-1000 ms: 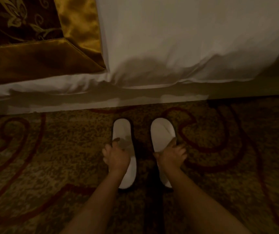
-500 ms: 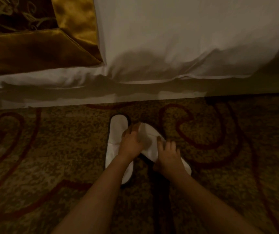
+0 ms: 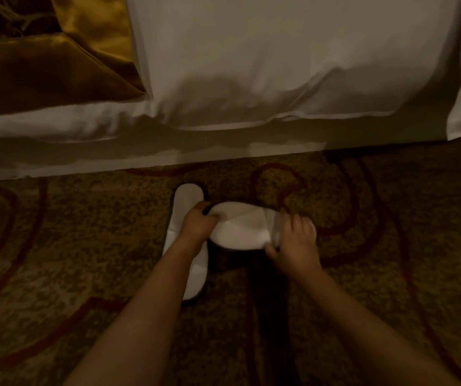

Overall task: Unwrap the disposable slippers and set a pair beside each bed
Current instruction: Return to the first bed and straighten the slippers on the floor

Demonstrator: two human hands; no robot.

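Two white disposable slippers are on the patterned carpet just in front of the bed. The left slipper lies flat, its toe towards the bed, partly hidden under my left forearm. The right slipper is turned sideways and lifted between both hands. My left hand grips its left end and my right hand grips its right end. No wrapper is visible.
The bed's white duvet and base run across the top, with a gold and brown runner at the upper left. A brown carpet with dark red swirls covers the floor on both sides of the slippers.
The right slipper has been picked up from the carpet and turned from pointing at the bed to lying sideways. My left hand has left the left slipper and taken hold of the right one.
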